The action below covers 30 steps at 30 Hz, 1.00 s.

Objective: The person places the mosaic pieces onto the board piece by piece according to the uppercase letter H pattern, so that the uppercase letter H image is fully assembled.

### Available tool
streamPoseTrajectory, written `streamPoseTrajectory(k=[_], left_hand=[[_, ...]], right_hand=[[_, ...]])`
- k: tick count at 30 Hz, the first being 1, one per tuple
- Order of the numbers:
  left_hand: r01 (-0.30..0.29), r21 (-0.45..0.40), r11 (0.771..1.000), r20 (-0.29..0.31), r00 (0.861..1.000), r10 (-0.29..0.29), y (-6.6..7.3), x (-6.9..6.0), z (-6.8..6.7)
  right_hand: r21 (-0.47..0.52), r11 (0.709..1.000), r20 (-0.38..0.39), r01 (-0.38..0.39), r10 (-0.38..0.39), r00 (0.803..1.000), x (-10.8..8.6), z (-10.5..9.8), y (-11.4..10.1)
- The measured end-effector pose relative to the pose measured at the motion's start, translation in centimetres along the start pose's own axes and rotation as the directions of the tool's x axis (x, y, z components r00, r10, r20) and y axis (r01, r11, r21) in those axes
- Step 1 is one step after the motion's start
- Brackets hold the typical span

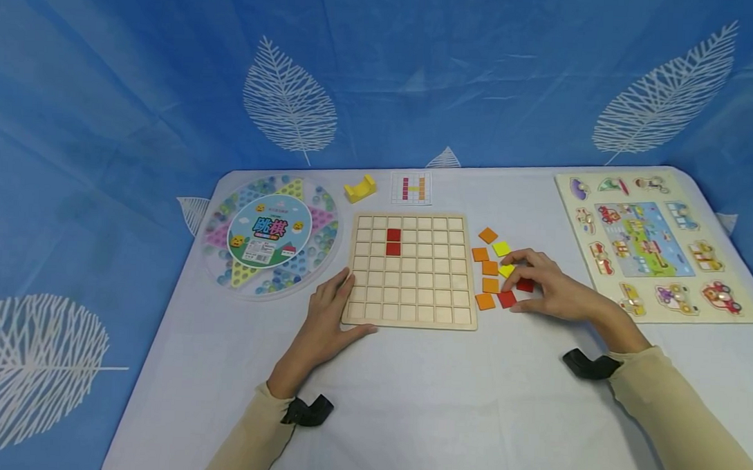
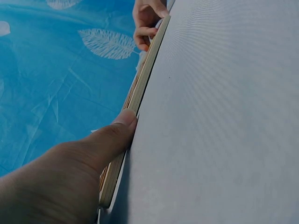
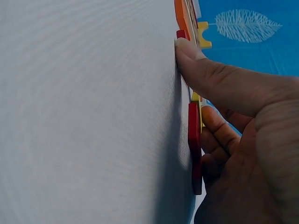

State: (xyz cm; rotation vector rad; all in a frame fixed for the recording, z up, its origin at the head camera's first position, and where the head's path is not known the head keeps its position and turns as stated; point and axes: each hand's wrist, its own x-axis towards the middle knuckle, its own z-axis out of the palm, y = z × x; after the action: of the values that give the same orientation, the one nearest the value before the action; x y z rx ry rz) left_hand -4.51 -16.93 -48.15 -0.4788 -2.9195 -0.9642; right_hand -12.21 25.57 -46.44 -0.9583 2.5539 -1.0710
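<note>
Two red tiles lie one above the other in the wooden grid board. My left hand rests at the board's lower left corner, its fingers along the left side and its thumb on the near edge; in the left wrist view the thumb touches that edge. My right hand pinches a red tile between thumb and index finger, right of the board. Orange tiles, yellow tiles and another red tile lie around it. In the right wrist view, the thumb touches the red tile.
Behind the board lie a pattern card and a yellow notched piece. A round marble game board is at the left. At the right sits a wooden vehicle puzzle.
</note>
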Motion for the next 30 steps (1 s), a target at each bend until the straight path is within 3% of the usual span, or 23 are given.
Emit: streamPoseTrajectory(k=[30], left_hand=[[0.003,-0.013,1.0,0.003,1.0,-0.003,0.11,0.03,-0.13]], right_hand=[[-0.033,0.999,-0.03,0.035,-0.036,0.999,0.15,-0.22,-0.93]])
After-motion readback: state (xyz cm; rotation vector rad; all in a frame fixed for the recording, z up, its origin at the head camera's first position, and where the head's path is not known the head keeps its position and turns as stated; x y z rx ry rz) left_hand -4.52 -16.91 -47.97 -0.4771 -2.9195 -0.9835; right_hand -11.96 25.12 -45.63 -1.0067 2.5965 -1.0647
